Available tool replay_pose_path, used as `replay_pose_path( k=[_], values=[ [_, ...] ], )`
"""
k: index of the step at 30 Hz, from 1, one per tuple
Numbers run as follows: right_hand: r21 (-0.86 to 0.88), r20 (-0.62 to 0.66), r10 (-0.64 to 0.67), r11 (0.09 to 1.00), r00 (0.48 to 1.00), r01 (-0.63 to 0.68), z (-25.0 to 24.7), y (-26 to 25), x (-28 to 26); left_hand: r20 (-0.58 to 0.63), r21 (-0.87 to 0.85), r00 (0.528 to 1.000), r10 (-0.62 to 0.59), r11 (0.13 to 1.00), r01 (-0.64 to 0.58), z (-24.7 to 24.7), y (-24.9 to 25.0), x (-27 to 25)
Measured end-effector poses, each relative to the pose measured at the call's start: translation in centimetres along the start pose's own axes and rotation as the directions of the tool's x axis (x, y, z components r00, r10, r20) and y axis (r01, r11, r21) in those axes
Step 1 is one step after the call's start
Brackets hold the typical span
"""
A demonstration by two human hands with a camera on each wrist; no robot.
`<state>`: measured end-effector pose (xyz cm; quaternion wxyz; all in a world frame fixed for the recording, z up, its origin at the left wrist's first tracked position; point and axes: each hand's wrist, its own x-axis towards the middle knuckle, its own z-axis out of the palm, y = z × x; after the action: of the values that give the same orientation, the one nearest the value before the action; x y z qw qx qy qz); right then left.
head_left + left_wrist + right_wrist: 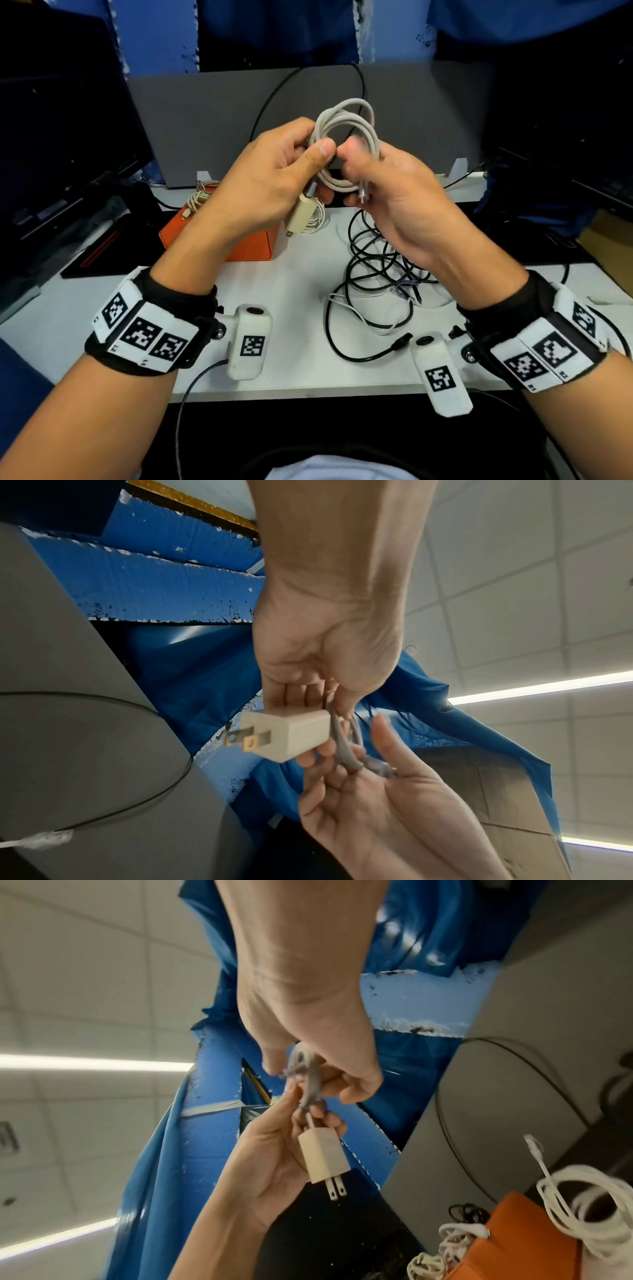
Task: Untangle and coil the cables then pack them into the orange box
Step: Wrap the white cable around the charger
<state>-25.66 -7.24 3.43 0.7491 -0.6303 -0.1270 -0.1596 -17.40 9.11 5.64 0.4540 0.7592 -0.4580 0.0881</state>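
Note:
Both hands hold a coiled grey-white cable in the air above the white table. My left hand grips the coil's left side, thumb on top. The coil's white charger plug hangs under that hand. My right hand pinches the coil's right side, and a small connector end pokes out below it. The orange box sits on the table under my left forearm, with a beige cable in it.
A tangle of black cables and a thin white cable lies on the table under my right hand. A coiled white cable lies by the box's right side. A grey panel stands behind, a dark monitor at left.

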Motion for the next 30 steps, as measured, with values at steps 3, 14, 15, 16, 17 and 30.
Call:
replay_pose_path(
  k=[3, 14, 15, 16, 17, 30],
  values=[
    [-0.296, -0.074, -0.079, 0.954, 0.994, 0.053, -0.5, 1.2, 0.3, -0.002, 0.055, 1.0, -0.015, 0.998, 0.015, 0.5, -0.1, -0.1],
    [-0.399, 0.03, -0.02, 0.917, 0.999, 0.03, -1.9, 0.6, 0.4, -0.033, -0.353, 0.989, -0.147, 0.927, 0.126, -1.5, -0.2, 0.1],
    [-0.364, 0.013, -0.003, 0.932, 1.0, 0.008, -1.8, 0.8, 0.4, -0.021, -0.415, 0.987, -0.162, 0.899, 0.139, -1.2, -0.3, 0.1],
    [-0.317, -0.005, 0.02, 0.948, 1.0, -0.021, -1.6, 1.0, 0.4, -0.009, -0.466, 0.983, -0.181, 0.871, 0.156, -0.9, -0.4, 0.2],
    [-0.261, -0.023, 0.05, 0.964, 0.999, -0.054, -1.4, 1.1, 0.4, 0.005, -0.517, 0.98, -0.199, 0.838, 0.173, -0.7, -0.5, 0.3],
    [0.112, 0.035, 0.356, 0.927, 0.934, -0.358, -1.8, 3.0, 0.8, 0.074, -0.492, 0.957, -0.282, 0.824, 0.281, 0.2, -2.4, 0.9]
  ],
)
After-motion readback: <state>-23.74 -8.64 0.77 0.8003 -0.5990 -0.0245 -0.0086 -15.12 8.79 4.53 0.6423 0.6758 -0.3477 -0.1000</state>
